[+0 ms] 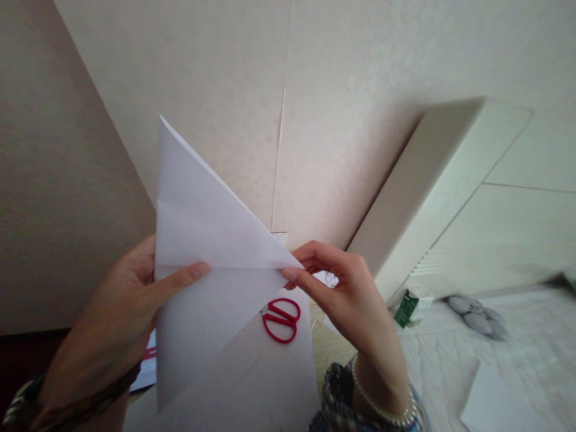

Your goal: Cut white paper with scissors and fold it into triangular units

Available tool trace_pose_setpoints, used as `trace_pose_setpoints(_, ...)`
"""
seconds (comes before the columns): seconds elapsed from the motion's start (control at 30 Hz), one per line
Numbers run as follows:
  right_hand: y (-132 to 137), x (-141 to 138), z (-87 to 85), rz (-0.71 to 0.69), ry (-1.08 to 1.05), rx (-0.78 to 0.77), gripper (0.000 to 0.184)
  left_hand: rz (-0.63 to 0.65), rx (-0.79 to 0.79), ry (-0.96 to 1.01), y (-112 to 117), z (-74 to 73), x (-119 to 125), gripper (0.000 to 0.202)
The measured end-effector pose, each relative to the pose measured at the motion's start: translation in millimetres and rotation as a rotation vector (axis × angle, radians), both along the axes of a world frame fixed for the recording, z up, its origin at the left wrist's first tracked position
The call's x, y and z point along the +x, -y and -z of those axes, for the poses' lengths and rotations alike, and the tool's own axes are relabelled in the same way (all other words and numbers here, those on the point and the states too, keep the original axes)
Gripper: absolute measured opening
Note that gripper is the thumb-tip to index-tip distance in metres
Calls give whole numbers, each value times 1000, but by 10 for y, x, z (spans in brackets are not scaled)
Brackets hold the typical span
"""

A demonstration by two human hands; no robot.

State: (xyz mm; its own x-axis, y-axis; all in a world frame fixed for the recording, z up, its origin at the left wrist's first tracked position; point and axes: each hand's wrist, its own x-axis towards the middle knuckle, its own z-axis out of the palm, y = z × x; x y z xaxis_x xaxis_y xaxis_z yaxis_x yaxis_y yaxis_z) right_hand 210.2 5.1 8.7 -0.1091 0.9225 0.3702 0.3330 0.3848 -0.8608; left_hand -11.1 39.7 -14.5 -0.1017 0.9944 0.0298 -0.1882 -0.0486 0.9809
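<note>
A white sheet of paper (pixel 202 222), folded into a large triangle, is held up in front of me. Its long folded-over side carries a crease across the middle. My left hand (pixel 135 288) grips the straight left edge, thumb in front and fingers behind the sheet. At the right corner, my right hand (pixel 342 288) pinches the paper between thumb and fingers. Below the sheet, scissors with red handles (pixel 281 321) lie on a white surface (pixel 270 384); the folded paper hides most of their blades.
On the right is a pale bed (pixel 427 366) with a white sheet (pixel 499 402), a grey object (pixel 477 317) and a green-and-white box (pixel 411 307). A cream headboard (pixel 432 180) stands against the wall (pixel 315 120). Paper scraps lie near the table's right edge.
</note>
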Motion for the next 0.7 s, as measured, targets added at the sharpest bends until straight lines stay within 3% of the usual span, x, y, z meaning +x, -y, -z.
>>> trace_pose_setpoints(0.7,27,-39,-1,6,-84,-91,24,-37,-11,0,30,-21,-16,39)
